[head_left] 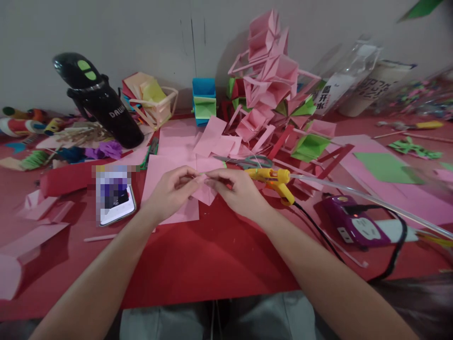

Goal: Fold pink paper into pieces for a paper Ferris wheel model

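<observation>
A small folded piece of pink paper [204, 192] is pinched between my two hands near the middle of the table. My left hand [174, 189] grips its left side, thumb and fingers pressed together. On its right side, my right hand [236, 188] holds it the same way. Flat pink sheets [184, 215] lie beneath and behind my hands. Just right of my right hand lies a yellow glue gun [272, 177] with a clear glue stick in its back. Grey scissors [247, 162] rest behind my hands, partly covered by paper.
Pink folded paper shapes [272, 80] are piled against the wall. A black bottle [106, 108] and a phone [116, 198] stand and lie at left. A purple power strip [357, 224] with a black cord sits at right. A clear bottle [348, 75] leans by a paper cup [370, 89].
</observation>
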`<state>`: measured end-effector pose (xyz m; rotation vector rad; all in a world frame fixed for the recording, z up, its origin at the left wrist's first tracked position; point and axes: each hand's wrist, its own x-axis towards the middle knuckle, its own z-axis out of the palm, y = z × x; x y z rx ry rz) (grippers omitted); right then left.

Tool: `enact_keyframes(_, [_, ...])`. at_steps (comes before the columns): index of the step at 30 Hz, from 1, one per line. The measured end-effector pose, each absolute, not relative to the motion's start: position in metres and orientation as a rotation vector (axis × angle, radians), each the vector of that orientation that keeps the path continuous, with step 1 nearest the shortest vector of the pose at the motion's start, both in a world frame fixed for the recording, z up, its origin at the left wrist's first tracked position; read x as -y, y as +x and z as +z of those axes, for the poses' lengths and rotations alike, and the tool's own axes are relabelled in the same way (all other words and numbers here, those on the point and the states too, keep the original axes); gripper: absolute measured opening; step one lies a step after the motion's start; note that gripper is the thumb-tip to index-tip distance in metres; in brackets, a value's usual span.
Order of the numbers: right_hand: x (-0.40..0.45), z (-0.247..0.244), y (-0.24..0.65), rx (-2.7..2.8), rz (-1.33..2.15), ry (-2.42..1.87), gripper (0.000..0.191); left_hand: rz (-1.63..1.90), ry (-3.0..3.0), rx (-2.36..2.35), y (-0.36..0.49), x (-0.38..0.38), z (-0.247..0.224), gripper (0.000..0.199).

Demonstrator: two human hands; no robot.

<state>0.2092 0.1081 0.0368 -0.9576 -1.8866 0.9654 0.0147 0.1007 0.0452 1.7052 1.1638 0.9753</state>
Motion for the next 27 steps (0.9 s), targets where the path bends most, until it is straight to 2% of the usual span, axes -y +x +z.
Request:
enact_keyframes(8, [-0.106,0.038,0.206,1.867,0.970,-1.032,0.023,1.152,1.866,-1.305,0.015,-0.099,0.042,0.022])
enact_keyframes(13, [-0.104,0.042,0.209,1.895,0.885,-1.041,0.025,1.055,1.832,-1.230,0.014,-0.100,0.050,0.018])
enact_keyframes(18, [-0.104,0.038,0.208,1.907,0.908,-1.055,0.027,0.997,1.807,-1.204,0.008,-0.103,0.053,0.024])
enact_keyframes(21, [-0.104,0.037,0.206,1.855,0.869,-1.111,0.026,1.211,1.551,-1.289,0.004,-0.109,0.046,0.022])
enact_keyframes(27, [-0.099,0.040,0.204,1.900,0.819,-1.070,0.026,1.964,0.861,-1.178,-0.021,-0.123,0.061,0.015])
